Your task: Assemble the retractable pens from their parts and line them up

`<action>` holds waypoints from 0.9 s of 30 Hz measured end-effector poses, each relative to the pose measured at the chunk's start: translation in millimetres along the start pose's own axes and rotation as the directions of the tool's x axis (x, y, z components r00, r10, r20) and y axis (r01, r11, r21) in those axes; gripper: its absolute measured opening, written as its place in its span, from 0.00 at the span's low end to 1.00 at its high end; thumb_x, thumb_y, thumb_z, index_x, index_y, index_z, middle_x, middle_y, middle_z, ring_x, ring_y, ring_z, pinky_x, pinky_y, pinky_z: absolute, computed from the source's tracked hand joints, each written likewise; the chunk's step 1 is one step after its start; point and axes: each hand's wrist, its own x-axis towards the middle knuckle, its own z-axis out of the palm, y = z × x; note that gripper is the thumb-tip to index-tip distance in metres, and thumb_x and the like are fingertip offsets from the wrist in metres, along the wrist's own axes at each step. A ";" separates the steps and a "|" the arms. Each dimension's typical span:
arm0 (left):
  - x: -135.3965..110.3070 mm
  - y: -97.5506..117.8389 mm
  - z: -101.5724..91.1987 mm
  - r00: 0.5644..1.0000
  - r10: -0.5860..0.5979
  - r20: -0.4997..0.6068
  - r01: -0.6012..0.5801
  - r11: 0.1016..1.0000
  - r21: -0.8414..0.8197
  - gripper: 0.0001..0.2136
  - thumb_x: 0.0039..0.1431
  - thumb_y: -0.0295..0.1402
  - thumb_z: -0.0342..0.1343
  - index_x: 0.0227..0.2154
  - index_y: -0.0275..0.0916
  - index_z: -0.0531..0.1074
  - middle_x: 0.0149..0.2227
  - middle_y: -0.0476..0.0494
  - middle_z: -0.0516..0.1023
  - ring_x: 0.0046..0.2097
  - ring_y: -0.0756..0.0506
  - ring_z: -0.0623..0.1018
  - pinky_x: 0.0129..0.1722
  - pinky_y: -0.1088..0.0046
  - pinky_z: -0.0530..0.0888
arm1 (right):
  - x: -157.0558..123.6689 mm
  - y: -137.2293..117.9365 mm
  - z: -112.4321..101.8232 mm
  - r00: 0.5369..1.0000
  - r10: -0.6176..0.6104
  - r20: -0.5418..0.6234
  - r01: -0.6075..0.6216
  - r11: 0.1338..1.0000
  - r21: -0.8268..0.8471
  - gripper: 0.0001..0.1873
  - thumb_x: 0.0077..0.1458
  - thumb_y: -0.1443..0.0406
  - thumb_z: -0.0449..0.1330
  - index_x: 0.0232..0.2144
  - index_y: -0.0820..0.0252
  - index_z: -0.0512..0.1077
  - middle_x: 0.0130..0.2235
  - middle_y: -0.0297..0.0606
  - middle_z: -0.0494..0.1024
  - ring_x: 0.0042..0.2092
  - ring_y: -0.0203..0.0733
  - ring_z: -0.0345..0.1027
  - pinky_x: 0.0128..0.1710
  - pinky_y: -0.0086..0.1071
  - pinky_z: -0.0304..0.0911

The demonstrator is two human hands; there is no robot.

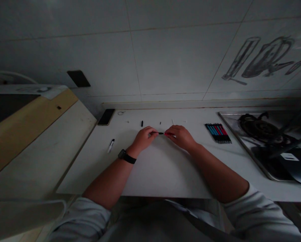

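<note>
Above the white counter, my left hand pinches one end of a slim pen whose dark middle shows between my hands. My right hand closes its fingers round the red part of the same pen. Both ends are partly hidden by my fingers. Just beyond my hands lie a short black piece, a tiny dark piece and a thin white stick. Two other tiny bits farther out are too small to name.
A row of blue and red pens lies right, beside the stove. At left are a white-and-black pen, a phone and a thin ring. A tall cabinet-like box borders the counter's left edge; a tiled wall stands behind.
</note>
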 end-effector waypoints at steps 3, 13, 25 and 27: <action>1.6 -4.1 -0.9 0.999 -0.013 -0.042 0.012 1.000 -0.029 0.03 0.65 0.31 0.61 0.38 0.40 0.79 0.38 0.45 0.81 0.41 0.46 0.80 0.46 0.67 0.76 | -0.4 1.8 0.3 0.998 0.061 0.027 -0.062 0.998 0.003 0.09 0.66 0.65 0.60 0.43 0.56 0.82 0.41 0.42 0.84 0.41 0.46 0.76 0.45 0.37 0.67; 6.5 -26.2 -0.7 0.959 -0.250 -0.136 0.208 0.942 -0.262 0.09 0.64 0.39 0.61 0.38 0.39 0.79 0.36 0.45 0.82 0.39 0.47 0.79 0.43 0.68 0.76 | -1.1 27.0 -16.7 0.918 0.377 -0.124 -0.343 0.911 0.230 0.10 0.62 0.57 0.63 0.41 0.55 0.80 0.39 0.41 0.84 0.38 0.45 0.77 0.43 0.40 0.71; 8.6 -29.3 -0.1 0.908 -0.404 -0.111 0.286 0.791 -0.541 0.17 0.61 0.50 0.61 0.39 0.39 0.76 0.38 0.43 0.81 0.38 0.47 0.79 0.41 0.69 0.78 | 0.5 38.7 2.8 0.870 0.487 0.079 -0.396 0.595 0.699 0.19 0.51 0.50 0.70 0.36 0.56 0.74 0.37 0.39 0.82 0.37 0.40 0.74 0.40 0.37 0.72; 8.4 -30.1 0.2 0.911 -0.398 -0.108 0.286 0.798 -0.531 0.17 0.62 0.50 0.60 0.39 0.39 0.76 0.38 0.42 0.81 0.38 0.47 0.79 0.41 0.69 0.77 | 1.3 37.1 4.0 0.868 0.495 0.050 -0.360 0.556 0.749 0.20 0.52 0.49 0.69 0.38 0.56 0.73 0.38 0.39 0.82 0.37 0.40 0.75 0.40 0.36 0.72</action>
